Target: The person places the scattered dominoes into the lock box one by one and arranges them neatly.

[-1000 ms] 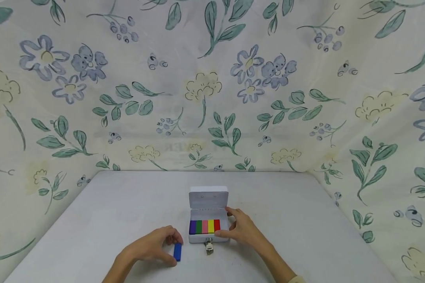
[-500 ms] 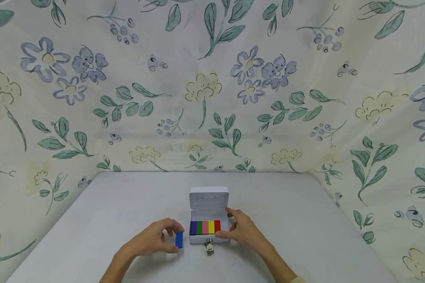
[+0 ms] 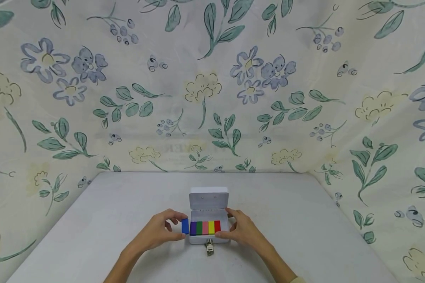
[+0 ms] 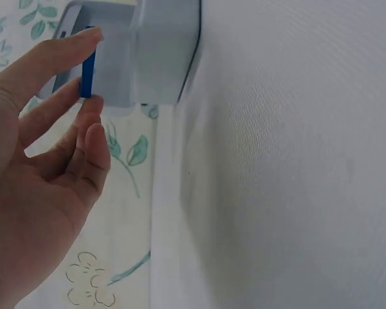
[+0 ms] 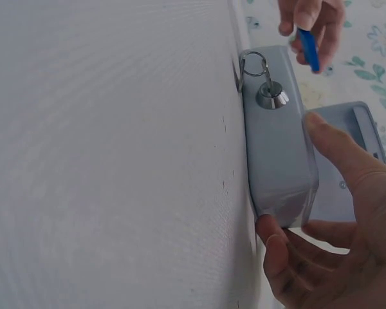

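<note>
In the head view my left hand (image 3: 159, 230) pinches a flat blue block (image 3: 185, 226) by its two ends, thumb in front and fingers behind. The block is up off the table, close to the left wall of a small white metal box (image 3: 198, 239) with its lid raised. Inside the box stand purple, green, pink, yellow and red blocks (image 3: 205, 228) in a row. On the box's right side my right hand (image 3: 246, 230) holds it, and the right wrist view shows the thumb (image 5: 338, 145) on the upper front edge and fingers at the right wall.
A key with a ring (image 3: 209, 248) sits in the lock on the box's front. The box stands on a white table (image 3: 134, 196), with a floral cloth (image 3: 212, 94) behind and at both sides.
My left hand has lifted the blue block off the table and carried it forward and right, up to the box's left wall. The right hand keeps its hold.
</note>
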### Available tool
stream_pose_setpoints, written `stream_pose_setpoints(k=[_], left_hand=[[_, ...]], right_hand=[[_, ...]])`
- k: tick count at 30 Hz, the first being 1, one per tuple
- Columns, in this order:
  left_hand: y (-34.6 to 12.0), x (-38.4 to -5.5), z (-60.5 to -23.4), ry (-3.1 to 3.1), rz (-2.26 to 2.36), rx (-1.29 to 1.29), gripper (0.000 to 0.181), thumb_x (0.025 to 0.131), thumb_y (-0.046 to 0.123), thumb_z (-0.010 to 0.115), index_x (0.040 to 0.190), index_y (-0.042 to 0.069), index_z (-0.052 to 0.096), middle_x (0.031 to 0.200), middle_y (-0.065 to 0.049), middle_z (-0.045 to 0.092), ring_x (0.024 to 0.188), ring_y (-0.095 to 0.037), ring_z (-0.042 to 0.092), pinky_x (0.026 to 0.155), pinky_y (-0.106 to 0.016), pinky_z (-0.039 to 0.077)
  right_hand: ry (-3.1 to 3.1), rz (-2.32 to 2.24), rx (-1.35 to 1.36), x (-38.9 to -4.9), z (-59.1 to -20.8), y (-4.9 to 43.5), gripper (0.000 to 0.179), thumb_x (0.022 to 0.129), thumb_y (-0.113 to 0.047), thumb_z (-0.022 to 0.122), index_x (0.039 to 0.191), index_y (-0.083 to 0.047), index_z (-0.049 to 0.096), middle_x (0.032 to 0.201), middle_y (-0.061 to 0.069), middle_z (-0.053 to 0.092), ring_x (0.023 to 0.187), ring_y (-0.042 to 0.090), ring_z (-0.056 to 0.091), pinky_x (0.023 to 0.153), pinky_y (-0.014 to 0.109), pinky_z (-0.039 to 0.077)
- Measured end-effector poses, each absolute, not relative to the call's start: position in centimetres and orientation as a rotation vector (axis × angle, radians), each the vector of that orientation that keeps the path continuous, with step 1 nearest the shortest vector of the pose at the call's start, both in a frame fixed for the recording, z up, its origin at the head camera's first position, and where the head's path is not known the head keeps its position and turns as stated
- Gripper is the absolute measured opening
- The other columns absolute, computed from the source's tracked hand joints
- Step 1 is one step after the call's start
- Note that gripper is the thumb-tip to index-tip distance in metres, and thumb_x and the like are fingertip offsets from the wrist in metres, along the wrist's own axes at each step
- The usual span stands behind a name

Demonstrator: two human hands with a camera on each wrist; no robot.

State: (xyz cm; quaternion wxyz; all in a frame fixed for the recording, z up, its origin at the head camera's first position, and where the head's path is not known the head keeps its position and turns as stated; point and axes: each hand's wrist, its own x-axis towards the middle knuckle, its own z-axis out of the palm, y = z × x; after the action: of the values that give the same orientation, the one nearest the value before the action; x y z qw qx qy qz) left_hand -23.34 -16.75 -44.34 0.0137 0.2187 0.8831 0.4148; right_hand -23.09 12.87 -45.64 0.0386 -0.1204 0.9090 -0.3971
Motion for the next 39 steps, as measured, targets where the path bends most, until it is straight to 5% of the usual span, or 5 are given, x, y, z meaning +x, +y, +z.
stream_pose_setpoints(k=[19, 26, 39], left_hand=[[-13.9, -24.3, -44.2, 2.745, 1.326, 0.648, 0.046, 0.075, 0.032, 0.084, 0.115, 0.013, 0.07, 0.102, 0.0, 0.07, 0.094, -0.02, 0.056, 0.07, -0.018, 0.05], [-12.2, -24.8, -44.4, 2.784, 1.277, 0.733, 0.046, 0.074, 0.037, 0.084, 0.112, 0.017, 0.072, 0.093, -0.003, 0.06, 0.085, -0.017, 0.049, 0.062, -0.019, 0.042], [-10.1, -25.1, -44.9, 2.807, 1.236, 0.792, 0.046, 0.072, 0.039, 0.084, 0.111, 0.016, 0.073, 0.097, -0.011, 0.055, 0.09, -0.019, 0.045, 0.07, -0.026, 0.038]], right_hand=[[2.78, -1.202, -0.331, -23.2, -45.5, 12.8, 0.091, 0.073, -0.046, 0.084, 0.146, -0.008, 0.045, 0.121, 0.013, 0.06, 0.077, 0.015, 0.057, 0.064, 0.023, 0.056], [2.78, -1.205, -0.363, -23.4, -45.7, 12.9, 0.091, 0.073, -0.046, 0.083, 0.145, -0.005, 0.045, 0.126, 0.015, 0.059, 0.079, 0.013, 0.058, 0.063, 0.021, 0.054], [2.769, -1.22, -0.402, -23.4, -46.0, 13.2, 0.093, 0.074, -0.048, 0.082, 0.146, -0.004, 0.043, 0.128, 0.015, 0.058, 0.079, 0.012, 0.059, 0.063, 0.02, 0.053]])
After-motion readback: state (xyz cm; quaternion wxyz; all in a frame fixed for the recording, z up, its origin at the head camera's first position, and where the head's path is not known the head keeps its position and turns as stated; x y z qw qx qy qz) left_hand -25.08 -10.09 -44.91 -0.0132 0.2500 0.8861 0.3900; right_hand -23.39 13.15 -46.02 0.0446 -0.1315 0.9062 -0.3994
